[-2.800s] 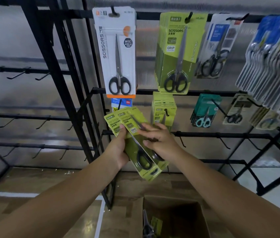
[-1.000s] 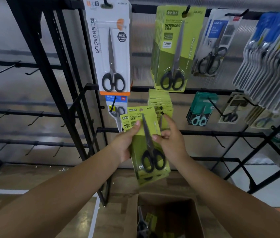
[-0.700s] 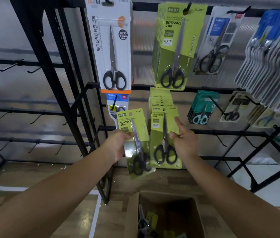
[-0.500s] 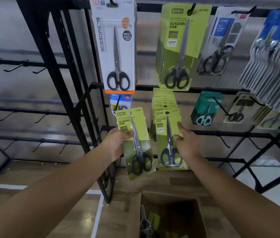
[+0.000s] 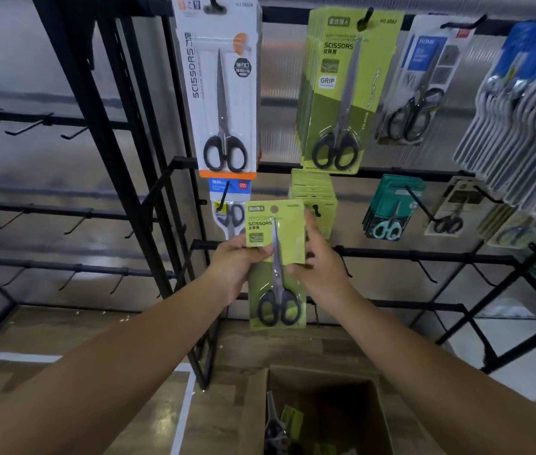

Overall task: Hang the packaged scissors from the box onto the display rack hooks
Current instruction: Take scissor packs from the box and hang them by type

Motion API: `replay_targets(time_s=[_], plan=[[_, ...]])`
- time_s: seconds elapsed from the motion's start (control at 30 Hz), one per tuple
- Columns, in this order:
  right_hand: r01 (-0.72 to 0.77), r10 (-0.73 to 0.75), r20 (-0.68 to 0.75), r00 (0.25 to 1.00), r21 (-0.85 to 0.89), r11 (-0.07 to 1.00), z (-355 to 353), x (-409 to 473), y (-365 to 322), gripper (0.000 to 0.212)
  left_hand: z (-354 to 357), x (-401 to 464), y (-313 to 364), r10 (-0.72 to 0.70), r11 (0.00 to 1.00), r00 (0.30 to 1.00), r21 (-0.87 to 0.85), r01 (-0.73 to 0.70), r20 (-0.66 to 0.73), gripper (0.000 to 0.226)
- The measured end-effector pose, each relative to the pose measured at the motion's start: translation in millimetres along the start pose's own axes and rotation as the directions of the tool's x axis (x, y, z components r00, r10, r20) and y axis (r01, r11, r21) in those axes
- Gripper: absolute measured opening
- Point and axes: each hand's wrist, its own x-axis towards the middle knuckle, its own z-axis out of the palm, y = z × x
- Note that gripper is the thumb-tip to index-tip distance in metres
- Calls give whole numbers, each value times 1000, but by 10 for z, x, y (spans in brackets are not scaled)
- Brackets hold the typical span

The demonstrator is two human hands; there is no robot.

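Here a green scissors pack (image 5: pixel 276 264) hangs upright between both hands, in front of the black display rack (image 5: pixel 174 198) and just left of a stack of like green packs (image 5: pixel 314 198) on a middle-row hook (image 5: pixel 316 210). The left hand (image 5: pixel 234 269) pinches its left edge, thumb over the card face; the right hand (image 5: pixel 321 267) grasps its right edge. Below the pack, an open cardboard box (image 5: pixel 325 412) sits on the floor with more scissors inside. Above the pack hangs a white scissors pack (image 5: pixel 219 90).
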Motion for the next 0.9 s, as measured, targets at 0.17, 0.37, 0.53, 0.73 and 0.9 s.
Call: replay_targets(time_s=[0.17, 0.37, 0.53, 0.73, 0.9], plan=[[-14, -47, -202, 978, -290, 957, -244, -39, 85, 93, 72, 106, -5, 216, 772, 972, 594, -225, 88, 25], [-189, 94, -224, 970, -452, 872, -444, 39, 289, 69, 80, 218, -24, 219, 347, 960, 906, -241, 172, 31], [-278, 181, -238, 954, -484, 830, -355, 238, 256, 70, 96, 220, -24, 183, 279, 960, 925, -258, 212, 30], [-361, 320, -188, 929, -655, 663, -333, 479, 208, 62, 153, 322, -63, 146, 141, 954, 949, -283, 263, 29], [-307, 268, -175, 947, -736, 604, -408, 370, 535, 38, 232, 540, -432, 44, 58, 961, 960, -274, 271, 32]])
